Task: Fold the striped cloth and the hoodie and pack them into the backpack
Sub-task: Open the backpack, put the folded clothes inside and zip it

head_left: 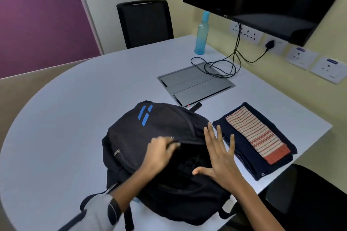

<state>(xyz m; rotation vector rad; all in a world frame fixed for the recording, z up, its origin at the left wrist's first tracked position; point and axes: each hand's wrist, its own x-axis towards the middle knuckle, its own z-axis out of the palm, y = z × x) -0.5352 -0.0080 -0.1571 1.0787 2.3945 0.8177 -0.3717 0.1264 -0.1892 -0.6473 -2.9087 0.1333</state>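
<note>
Black fabric at the mouth of the backpack (159, 137) is gripped by the left hand (159, 153), fingers curled over the upper lip and holding it up. The right hand (219, 157) is spread wide, fingers straight, at the opening's right edge, holding nothing. Just right of that hand, the hoodie (249, 148) lies folded on the table (75, 108), the folded striped cloth (257, 133) stacked on top. Judgement: folding done, bag opened; packing both items remains. Markings: blue slashes on the backpack beyond the left hand; small white lettering on the hoodie's near edge, not legible.
</note>
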